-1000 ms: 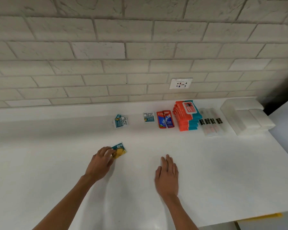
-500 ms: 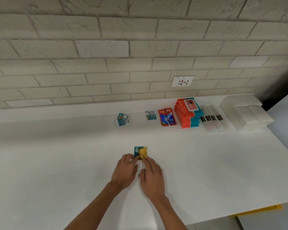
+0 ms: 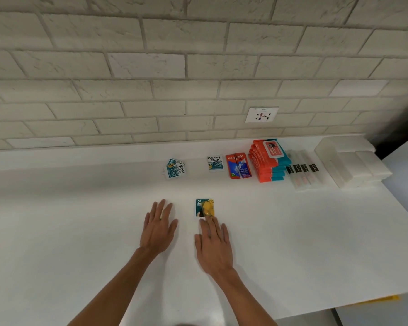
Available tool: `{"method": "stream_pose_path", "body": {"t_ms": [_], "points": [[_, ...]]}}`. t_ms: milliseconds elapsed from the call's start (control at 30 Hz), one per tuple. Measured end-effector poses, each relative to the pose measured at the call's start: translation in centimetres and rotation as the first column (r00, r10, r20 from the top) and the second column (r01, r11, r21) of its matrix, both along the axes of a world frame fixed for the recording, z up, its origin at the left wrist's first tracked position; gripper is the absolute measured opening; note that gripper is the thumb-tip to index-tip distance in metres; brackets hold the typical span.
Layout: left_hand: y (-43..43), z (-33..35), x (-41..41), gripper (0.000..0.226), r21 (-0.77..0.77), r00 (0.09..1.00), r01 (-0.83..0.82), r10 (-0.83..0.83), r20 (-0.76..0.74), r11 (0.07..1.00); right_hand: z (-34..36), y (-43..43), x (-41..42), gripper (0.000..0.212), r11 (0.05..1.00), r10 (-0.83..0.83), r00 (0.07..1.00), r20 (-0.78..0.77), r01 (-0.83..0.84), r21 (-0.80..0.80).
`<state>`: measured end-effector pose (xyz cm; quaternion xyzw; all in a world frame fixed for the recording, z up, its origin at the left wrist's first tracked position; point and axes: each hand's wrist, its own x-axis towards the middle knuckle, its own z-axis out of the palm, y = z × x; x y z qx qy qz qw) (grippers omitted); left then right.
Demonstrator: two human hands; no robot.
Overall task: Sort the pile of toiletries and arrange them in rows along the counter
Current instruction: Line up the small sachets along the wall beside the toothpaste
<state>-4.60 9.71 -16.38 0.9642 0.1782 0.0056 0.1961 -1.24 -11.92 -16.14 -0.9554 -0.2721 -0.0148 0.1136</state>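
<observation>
Midway across the counter [image 3: 80,243], the right hand [image 3: 213,248] touches the teal sachet [image 3: 203,206] with straight fingers, likely to slide it; the left hand [image 3: 158,229] rests flat, empty.

Two Colgate sachets [image 3: 238,166], four black-labelled clear packets [image 3: 303,171], one teal-and-yellow sachet [image 3: 201,205], one wipes stack [image 3: 267,164].

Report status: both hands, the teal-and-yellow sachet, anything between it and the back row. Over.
Left hand open, flat on counter. Right hand open, fingertips touching teal-and-yellow sachet. Sachet flat, apart from back row. Nothing between them.
</observation>
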Motion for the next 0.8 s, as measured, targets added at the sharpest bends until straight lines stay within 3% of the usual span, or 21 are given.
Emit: {"method": "stream_pose_path", "body": {"t_ms": [300, 567, 800], "points": [[-0.1, -0.7, -0.9, 0.066, 0.154, 0.999, -0.013, 0.017, -0.03, 0.988, 1.1, 3.7, 7.2, 0.063, 0.993, 0.065, 0.993, -0.102, -0.075, -0.096], [0.0, -0.2, -0.9, 0.066, 0.14, 0.999, -0.004, 0.011, -0.053, 0.99, 2.7, 6.7, 12.8, 0.06, 0.967, 0.149, 0.98, -0.133, -0.172, -0.186], [0.0, -0.1, -0.9, 0.067, 0.124, 0.998, 0.001, 0.006, -0.057, 0.992, 3.8, 8.7, 15.8, 0.061, 0.956, 0.123, 0.982, -0.142, -0.156, -0.25]]}}
